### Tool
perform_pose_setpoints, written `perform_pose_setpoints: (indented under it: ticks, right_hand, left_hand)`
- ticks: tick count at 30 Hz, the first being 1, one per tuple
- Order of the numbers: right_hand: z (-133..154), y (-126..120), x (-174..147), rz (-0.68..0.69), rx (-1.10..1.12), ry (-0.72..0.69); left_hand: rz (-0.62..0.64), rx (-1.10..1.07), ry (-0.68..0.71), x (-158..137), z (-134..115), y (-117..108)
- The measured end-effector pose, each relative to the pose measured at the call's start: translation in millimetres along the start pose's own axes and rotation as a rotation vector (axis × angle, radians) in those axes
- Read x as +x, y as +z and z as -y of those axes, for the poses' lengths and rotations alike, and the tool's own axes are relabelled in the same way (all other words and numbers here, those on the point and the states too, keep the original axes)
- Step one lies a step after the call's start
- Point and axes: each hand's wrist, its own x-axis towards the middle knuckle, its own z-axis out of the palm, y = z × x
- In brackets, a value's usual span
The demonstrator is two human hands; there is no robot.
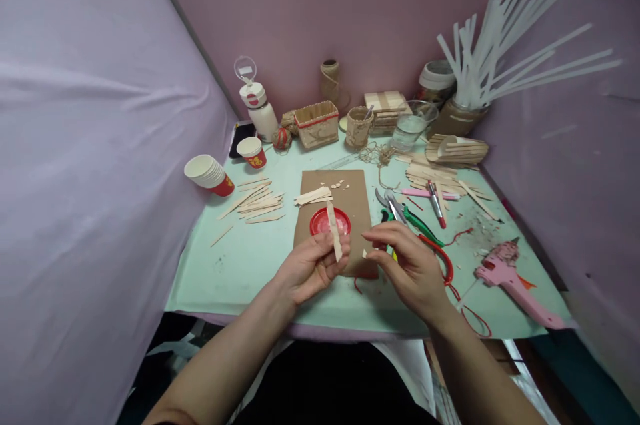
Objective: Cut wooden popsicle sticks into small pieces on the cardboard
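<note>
My left hand [315, 268] is closed on a pale wooden craft stick [333, 232], pinched between thumb and fingers and held nearly upright. Behind the stick lies a round red lid [320, 220] on a brown cardboard sheet [320, 178]. To the right, my right hand [407, 268] hovers with thumb and forefinger a little apart. A small wood chip [365, 254] shows at its thumb tip; whether it touches the thumb I cannot tell. Several cut stick pieces [313, 196] and small chips [341, 183] rest on the cardboard. Green-handled cutters [423, 224] and red-handled scissors [445, 258] lie beside the right hand.
Loose craft sticks [260, 202] and stacked paper cups [207, 173] are at left. A pink glue gun [515, 285] lies at the right edge. Along the back stand a white bottle [263, 118], a wooden basket [317, 126], a water-filled cup [409, 128] and white glue sticks [480, 58].
</note>
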Motion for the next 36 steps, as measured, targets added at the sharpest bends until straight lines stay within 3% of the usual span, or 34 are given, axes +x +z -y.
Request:
perform_pose_setpoints:
  ticks: [4, 9, 12, 18, 25, 30, 33, 36]
  right_hand:
    - [0.1, -2.0, 2.4, -0.024, 0.057, 0.179]
    - [6.0, 2.6, 6.2, -0.004, 0.034, 0.281]
    - [11.8, 9.1, 6.9, -0.065, -0.099, 0.246]
    - [18.4, 22.9, 7.1, -0.158, -0.301, 0.208]
    - [15.5, 30.9, 7.6, -0.208, -0.267, 0.245]
    - [10.5, 14.8, 5.1, -0.107, 0.032, 0.426]
    - [7.1, 3.2, 1.4, 0.034, 0.304, 0.533]
    - [5.9, -0.7, -1.1, 0.122, 0.448, 0.539]
  left_hand:
    - [0.071, 0.442, 0.205, -2.4, 6.4, -1.0]
    - [-0.014, 0.922, 0.490, -1.8, 13.5, -5.1]
    - [-0.099, 1.049, 0.601, 2.1, 18.5, -9.0]
    - [-0.193, 1.131, 0.677, 7.4, 24.9, -12.0]
    - [-0.233, 1.211, 0.677, 8.2, 28.1, -11.6]
    - [-0.178, 1.199, 0.642, -8.4, 19.9, -7.0]
    - [0.024, 1.046, 0.478, -16.3, 10.8, -0.9]
    - [0.223, 0.824, 0.161, -13.5, 7.6, 5.7]
